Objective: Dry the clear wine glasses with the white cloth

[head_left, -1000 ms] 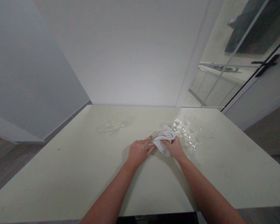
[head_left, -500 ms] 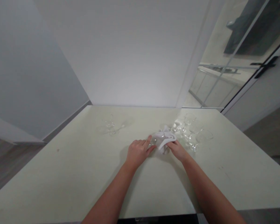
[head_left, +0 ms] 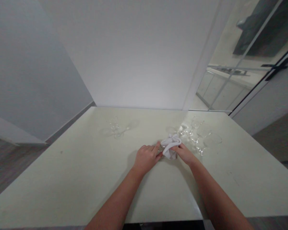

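Note:
My left hand [head_left: 146,157] rests on the pale table [head_left: 86,179], its fingers curled against a clear glass [head_left: 161,147] that is mostly wrapped in a white cloth [head_left: 170,145]. My right hand [head_left: 184,153] pinches that cloth from the right, fingers closed on it. The glass is largely hidden by the cloth and my fingers.
Several clear stemmed glasses [head_left: 199,135] stand in a cluster just right of my hands. One more clear glass [head_left: 115,127] stands at the table's back left. White walls rise behind, and a glass door [head_left: 242,64] is at the right.
My right hand slid round the glass with the cloth, which is now bunched smaller on top. The left hand stayed against the glass.

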A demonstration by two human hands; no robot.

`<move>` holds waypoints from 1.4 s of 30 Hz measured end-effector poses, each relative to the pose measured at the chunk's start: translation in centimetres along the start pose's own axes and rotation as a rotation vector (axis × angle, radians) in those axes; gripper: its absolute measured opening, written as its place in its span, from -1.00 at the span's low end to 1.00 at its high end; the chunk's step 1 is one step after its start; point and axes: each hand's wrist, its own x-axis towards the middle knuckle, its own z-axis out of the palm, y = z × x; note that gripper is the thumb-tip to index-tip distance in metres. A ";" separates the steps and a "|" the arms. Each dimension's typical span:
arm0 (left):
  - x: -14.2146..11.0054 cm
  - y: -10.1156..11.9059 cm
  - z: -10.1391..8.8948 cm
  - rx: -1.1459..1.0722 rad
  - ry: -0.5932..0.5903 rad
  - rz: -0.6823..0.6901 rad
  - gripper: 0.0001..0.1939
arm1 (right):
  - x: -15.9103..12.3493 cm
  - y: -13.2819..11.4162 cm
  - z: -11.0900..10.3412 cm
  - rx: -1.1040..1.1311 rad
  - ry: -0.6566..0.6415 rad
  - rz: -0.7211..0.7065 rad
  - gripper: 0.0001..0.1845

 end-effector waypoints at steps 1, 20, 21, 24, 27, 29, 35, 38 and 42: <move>0.0 0.0 0.0 0.001 -0.007 0.002 -0.53 | 0.0 -0.2 -0.1 -0.011 -0.007 -0.005 -0.64; 0.0 -0.2 -0.2 0.019 0.093 -0.021 -0.55 | 0.3 0.4 0.0 0.070 0.024 -0.051 -0.55; -0.1 -0.2 -0.2 0.022 0.090 -0.020 -0.55 | 0.2 0.2 0.0 0.039 0.019 -0.052 -0.56; -0.1 -0.2 -0.3 0.029 0.090 -0.012 -0.57 | 0.2 -0.3 0.2 -0.022 -0.022 -0.060 -0.58; -0.1 -0.1 -0.2 0.014 0.093 0.000 -0.59 | 0.3 -0.6 0.1 -0.060 -0.052 -0.070 -0.63; -0.2 -0.1 -0.2 -0.003 0.089 0.001 -0.60 | 0.3 -0.8 0.0 -0.073 -0.060 -0.071 -0.67; -0.3 -0.1 0.0 -0.087 0.105 0.013 -0.55 | -0.1 -1.0 -1.1 0.026 -0.173 -0.022 -0.64; -0.2 -0.2 0.0 -0.104 0.120 0.004 -0.54 | -0.1 -0.6 -1.2 0.083 -0.101 0.003 -0.56; -0.1 -0.2 -0.1 -0.062 0.108 -0.024 -0.55 | 0.1 -0.2 -0.6 0.045 -0.007 -0.022 -0.54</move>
